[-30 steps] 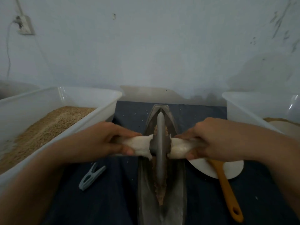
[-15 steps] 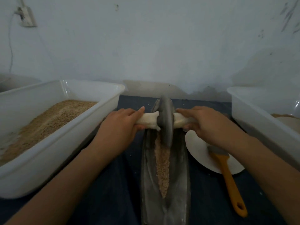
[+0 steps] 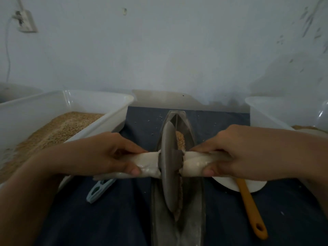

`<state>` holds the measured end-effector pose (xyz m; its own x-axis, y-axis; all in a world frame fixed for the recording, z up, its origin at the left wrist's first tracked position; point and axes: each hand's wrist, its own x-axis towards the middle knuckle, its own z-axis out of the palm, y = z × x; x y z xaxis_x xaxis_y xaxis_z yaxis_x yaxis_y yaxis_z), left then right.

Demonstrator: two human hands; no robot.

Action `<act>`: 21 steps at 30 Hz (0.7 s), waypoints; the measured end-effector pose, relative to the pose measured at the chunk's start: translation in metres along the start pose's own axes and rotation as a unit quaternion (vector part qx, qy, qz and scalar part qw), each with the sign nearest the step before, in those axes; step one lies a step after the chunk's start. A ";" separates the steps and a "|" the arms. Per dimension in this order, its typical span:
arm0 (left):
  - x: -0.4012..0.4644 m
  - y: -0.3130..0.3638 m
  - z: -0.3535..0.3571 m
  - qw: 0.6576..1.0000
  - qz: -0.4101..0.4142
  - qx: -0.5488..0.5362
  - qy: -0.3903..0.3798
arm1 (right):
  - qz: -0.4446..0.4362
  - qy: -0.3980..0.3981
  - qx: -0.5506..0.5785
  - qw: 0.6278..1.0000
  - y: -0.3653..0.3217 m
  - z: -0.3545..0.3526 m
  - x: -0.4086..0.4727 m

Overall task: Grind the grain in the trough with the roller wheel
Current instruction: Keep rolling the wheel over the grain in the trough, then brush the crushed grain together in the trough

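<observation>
Left of the trough (image 3: pixel 193 206): grain tub (image 3: pixel 99 119), clip (image 3: pixel 99 189). Both hands, left (image 3: pixel 99 155) and right (image 3: pixel 243 153), clenched around the roller wheel (image 3: pixel 169 164) handles.

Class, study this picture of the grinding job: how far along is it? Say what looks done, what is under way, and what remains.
Done: grain is loaded in the trough. Under way: the left hand and right hand grip the wrapped handles either side of the roller wheel, which stands in the groove. Left: the grain beyond the wheel looks coarse, so more passes seem needed.
</observation>
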<state>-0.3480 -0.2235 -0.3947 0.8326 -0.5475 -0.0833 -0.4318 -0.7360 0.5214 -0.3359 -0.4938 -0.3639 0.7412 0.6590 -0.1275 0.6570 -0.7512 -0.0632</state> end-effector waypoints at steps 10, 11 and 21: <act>0.049 -0.016 0.040 0.919 -0.008 0.194 0.344 | 0.071 0.205 0.031 0.976 0.057 0.046 0.055; 0.049 -0.018 0.040 0.916 0.000 0.193 0.351 | 0.063 0.206 0.035 0.976 0.057 0.046 0.054; 0.048 -0.020 0.044 0.908 0.048 0.191 0.371 | 0.023 0.096 -0.075 0.992 0.035 0.003 -0.029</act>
<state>-0.3140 -0.2524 -0.4465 0.7286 -0.3011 0.6152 -0.4849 -0.8611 0.1528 -0.3353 -0.5393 -0.3650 0.7741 0.6297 0.0650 0.6240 -0.7763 0.0888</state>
